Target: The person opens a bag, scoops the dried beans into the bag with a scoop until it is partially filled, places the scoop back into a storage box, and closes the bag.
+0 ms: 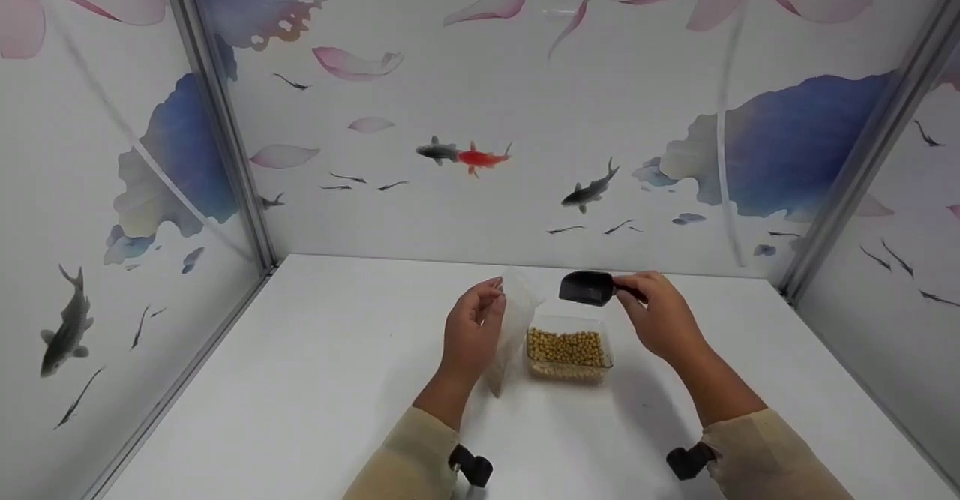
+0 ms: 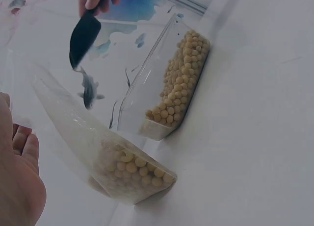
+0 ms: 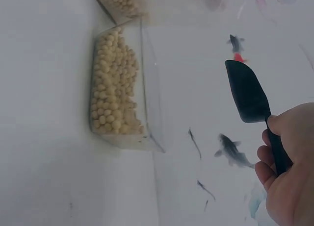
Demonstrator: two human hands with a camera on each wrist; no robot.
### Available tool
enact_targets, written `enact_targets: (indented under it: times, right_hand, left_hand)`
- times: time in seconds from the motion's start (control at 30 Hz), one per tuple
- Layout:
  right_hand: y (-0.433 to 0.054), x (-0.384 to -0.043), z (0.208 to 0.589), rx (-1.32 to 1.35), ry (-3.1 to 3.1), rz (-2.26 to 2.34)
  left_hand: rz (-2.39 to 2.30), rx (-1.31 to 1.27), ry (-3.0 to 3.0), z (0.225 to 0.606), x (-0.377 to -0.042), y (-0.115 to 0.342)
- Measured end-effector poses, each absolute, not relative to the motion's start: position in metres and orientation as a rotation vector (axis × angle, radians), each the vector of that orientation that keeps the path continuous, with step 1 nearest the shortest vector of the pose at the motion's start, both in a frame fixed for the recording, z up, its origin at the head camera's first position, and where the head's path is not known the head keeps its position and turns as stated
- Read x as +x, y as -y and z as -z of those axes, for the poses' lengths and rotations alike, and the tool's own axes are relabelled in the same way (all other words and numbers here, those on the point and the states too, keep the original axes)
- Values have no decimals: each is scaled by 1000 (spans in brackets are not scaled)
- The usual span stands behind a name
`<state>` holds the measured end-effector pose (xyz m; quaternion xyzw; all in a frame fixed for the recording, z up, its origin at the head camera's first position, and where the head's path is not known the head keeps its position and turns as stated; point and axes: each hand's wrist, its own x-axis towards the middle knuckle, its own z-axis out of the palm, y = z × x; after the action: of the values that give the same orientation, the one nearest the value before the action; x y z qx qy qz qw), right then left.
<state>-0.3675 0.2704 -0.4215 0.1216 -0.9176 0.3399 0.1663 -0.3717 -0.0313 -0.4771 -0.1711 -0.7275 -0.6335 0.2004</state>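
Note:
My left hand point(image 1: 472, 327) pinches the upper edge of a translucent plastic bag point(image 1: 516, 320), which hangs upright. Pale yellow soybeans point(image 2: 140, 169) lie in the bottom of the bag, as the left wrist view shows. Just right of the bag stands a clear rectangular container point(image 2: 140, 91) with many soybeans point(image 1: 564, 347) in it. Above the container's far right side, my right hand point(image 1: 664, 316) grips a black scoop point(image 1: 587, 288) by its handle. The scoop points left, and no beans show in it in the head view.
A white tabletop point(image 1: 337, 372) lies under everything. White panels point(image 1: 480, 215) printed with fish, petals and leaves rise at the back and both sides, with metal corner posts point(image 1: 225, 125). Black wrist mounts point(image 1: 471, 466) sit at both beige sleeves point(image 1: 772, 451).

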Motion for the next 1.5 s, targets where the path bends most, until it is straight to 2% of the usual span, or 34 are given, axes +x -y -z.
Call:
enact_targets:
  times: [0.37,0.93,1.27,1.5]
  right_hand:
    - [-272,-370,458,297,2758,-891]
    - [-257,-371,469,441,2839,-607]
    - [-247,-379,470,537,2856,-542]
    - [-241,-386,475,503,2893,-637]
  left_hand:
    - [1780,-484,2032,477,-370,32]
    - [1781,-471,2040,480,-373,32]
    - [1773,-480,2053,481,-371,32]
    - [1761,-488,2041,481,-373,31]
